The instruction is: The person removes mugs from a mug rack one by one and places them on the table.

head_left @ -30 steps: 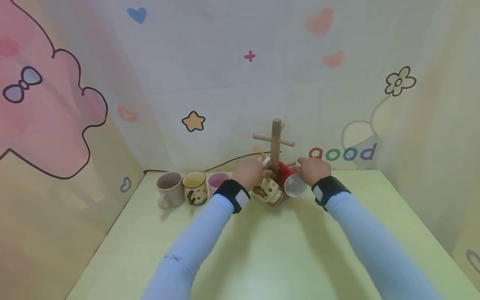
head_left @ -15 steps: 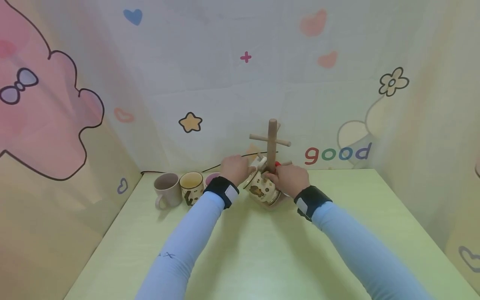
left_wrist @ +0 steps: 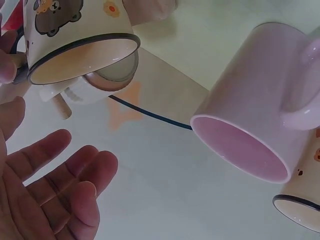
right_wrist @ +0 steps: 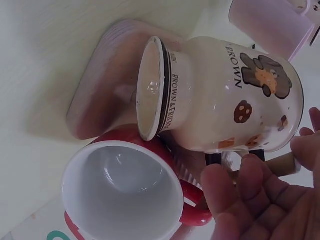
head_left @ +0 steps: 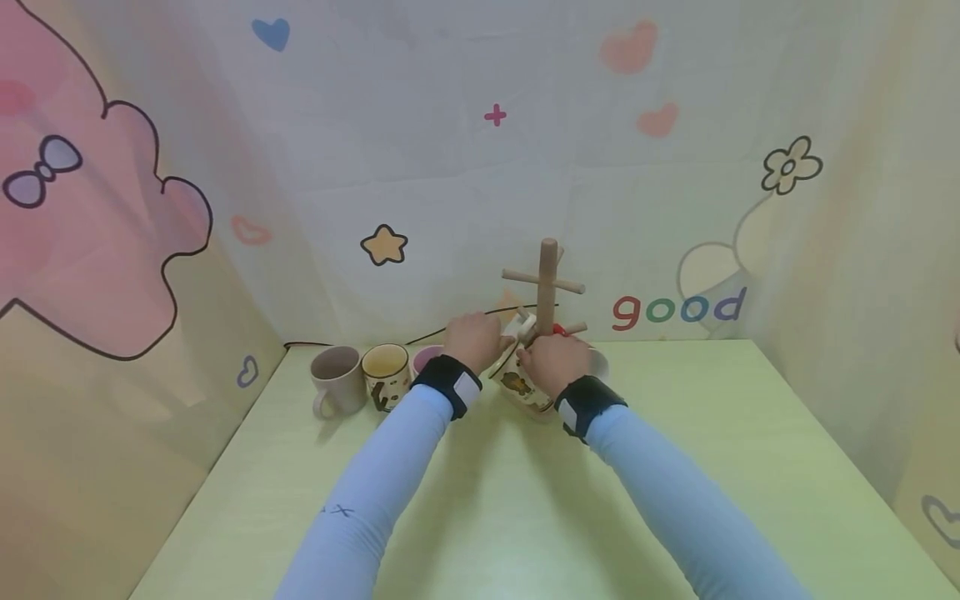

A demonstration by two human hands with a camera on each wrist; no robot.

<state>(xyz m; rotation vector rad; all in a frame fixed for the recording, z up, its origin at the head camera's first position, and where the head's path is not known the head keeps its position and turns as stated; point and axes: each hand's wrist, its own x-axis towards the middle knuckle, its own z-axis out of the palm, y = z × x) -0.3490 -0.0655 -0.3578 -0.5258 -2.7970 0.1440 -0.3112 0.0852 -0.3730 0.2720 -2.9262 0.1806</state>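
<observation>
A cream mug [right_wrist: 215,95] with bear prints and black rims hangs tilted by its handle on a peg [right_wrist: 282,166] of the wooden mug tree [head_left: 547,292]. My right hand [head_left: 557,362] is at this mug, with curled fingers on its black handle in the right wrist view. My left hand [left_wrist: 55,190] is just left of the mug's mouth, its fingers loosely bent and holding nothing. Beside the cream mug hangs a red mug [right_wrist: 192,216] with a white inside, mostly hidden by my right hand in the head view. A whitish mug [left_wrist: 82,92] hangs behind.
To the left stand a grey mug [head_left: 337,379], another cream printed mug [head_left: 387,375] and a pink mug [left_wrist: 255,95], partly behind my left hand. The tree's pinkish base [right_wrist: 107,85] rests on the pale green table [head_left: 480,500], close to the back wall.
My right hand has moved left from the red mug to the cream mug's handle. My left hand has shifted left, off the cream mug, uncovering more of it.
</observation>
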